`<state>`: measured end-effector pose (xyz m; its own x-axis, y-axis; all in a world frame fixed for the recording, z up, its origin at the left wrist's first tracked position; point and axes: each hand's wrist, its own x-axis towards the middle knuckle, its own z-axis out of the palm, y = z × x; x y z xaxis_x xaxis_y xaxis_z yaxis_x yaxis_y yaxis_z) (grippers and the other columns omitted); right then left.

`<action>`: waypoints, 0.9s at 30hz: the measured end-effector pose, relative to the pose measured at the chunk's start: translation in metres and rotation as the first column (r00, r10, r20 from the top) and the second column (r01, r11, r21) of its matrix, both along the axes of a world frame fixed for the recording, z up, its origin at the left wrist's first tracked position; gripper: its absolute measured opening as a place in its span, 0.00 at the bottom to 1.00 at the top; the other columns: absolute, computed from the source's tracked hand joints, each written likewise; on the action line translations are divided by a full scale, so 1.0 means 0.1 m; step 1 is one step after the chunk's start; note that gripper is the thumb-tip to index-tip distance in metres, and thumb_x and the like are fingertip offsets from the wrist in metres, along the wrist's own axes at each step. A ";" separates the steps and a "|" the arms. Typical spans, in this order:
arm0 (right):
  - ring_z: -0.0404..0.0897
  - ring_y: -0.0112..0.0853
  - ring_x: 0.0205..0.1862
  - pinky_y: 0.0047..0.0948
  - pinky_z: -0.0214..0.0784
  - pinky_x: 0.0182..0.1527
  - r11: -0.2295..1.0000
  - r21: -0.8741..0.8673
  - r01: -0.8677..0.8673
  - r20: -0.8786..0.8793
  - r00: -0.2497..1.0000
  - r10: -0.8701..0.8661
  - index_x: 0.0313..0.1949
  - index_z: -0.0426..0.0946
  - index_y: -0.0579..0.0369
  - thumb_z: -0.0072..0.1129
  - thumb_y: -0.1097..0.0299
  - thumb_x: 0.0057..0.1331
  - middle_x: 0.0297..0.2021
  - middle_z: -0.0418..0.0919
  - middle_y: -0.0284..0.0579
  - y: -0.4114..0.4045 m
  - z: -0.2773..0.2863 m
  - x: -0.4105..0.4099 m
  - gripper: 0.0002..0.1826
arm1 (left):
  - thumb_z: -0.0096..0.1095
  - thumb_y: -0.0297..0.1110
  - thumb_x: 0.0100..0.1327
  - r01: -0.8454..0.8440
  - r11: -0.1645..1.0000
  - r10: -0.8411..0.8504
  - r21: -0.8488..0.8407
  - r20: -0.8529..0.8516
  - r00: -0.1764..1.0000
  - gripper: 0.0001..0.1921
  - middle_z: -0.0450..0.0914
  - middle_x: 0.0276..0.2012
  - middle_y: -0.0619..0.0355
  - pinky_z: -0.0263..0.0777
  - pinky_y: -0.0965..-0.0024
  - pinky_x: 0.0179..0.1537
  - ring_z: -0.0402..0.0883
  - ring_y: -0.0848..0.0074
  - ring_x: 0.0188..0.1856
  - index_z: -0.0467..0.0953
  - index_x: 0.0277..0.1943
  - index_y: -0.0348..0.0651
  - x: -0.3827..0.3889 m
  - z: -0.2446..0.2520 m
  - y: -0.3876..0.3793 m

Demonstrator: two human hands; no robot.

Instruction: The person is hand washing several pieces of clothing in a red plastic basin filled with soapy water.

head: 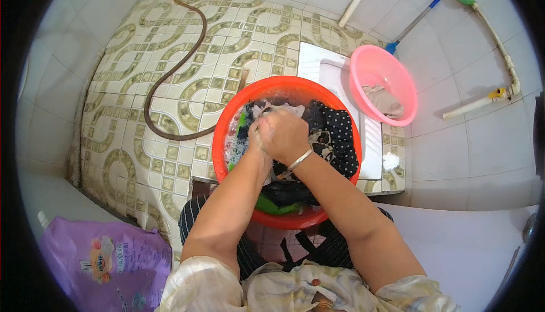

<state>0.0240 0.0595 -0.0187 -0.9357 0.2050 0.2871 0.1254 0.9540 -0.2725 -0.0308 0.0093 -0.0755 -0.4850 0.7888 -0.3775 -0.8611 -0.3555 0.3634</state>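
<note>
A red plastic basin (221, 141) stands before me, holding wet clothes and soapy water with suds (238, 150). Over its middle my right hand (287, 135) is curled into a fist, pressed against my left hand (257, 135), which it partly covers. Both are closed on a pale cloth (296, 109), whose folds show beyond my knuckles; motion blurs the fingers. To the right of my hands lies a black polka-dot garment (338, 137). Dark wet fabric (289, 192) bunches at the near side, beside a bright green piece (274, 207).
A pink basin (383, 82) with a beige cloth (385, 101) sits over the white squat toilet (371, 154). A brown hose (176, 69) curves across the tiled floor (140, 112). A purple detergent bag (106, 265) stands at lower left. A blue-handled brush (413, 24) leans in the corner.
</note>
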 end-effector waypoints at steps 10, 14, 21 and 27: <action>0.71 0.22 0.40 0.23 0.65 0.41 0.256 -0.950 0.178 0.165 0.984 -0.071 0.44 0.73 0.62 0.54 0.64 0.60 0.38 0.76 0.38 1.09 -0.18 0.50 0.17 | 0.57 0.31 0.55 -0.038 0.999 0.036 -0.001 -0.283 0.958 0.17 0.76 0.38 0.54 0.68 0.69 0.43 0.75 0.72 0.40 0.71 0.48 0.35 -0.08 0.64 0.03; 0.73 0.24 0.39 0.23 0.67 0.43 0.357 -0.919 0.170 0.246 0.952 0.181 0.47 0.72 0.62 0.59 0.77 0.51 0.36 0.75 0.37 0.99 0.33 0.76 0.21 | 0.59 0.24 0.42 0.025 0.982 -0.087 -0.188 -0.331 0.940 0.32 0.73 0.44 0.50 0.66 0.69 0.50 0.73 0.65 0.45 0.64 0.56 0.38 -0.25 0.52 -0.10; 0.76 0.26 0.36 0.25 0.70 0.41 -0.253 -0.962 -0.101 -0.083 0.993 -0.081 0.49 0.69 0.63 0.53 0.74 0.57 0.37 0.77 0.41 0.95 0.30 0.80 0.19 | 0.67 0.25 0.35 0.103 0.940 -0.338 -0.325 -0.846 0.413 0.37 0.70 0.50 0.45 0.63 0.67 0.56 0.70 0.62 0.55 0.67 0.56 0.39 0.11 0.26 0.04; 0.77 0.28 0.39 0.26 0.70 0.44 -0.350 -0.923 -0.160 -0.042 0.946 -0.322 0.50 0.68 0.63 0.53 0.70 0.60 0.39 0.77 0.43 0.96 0.08 0.93 0.19 | 0.58 0.20 0.45 0.037 0.949 -0.183 -0.312 -0.454 0.872 0.07 0.76 0.41 0.53 0.71 0.73 0.40 0.76 0.74 0.39 0.77 0.31 0.36 0.03 0.33 0.04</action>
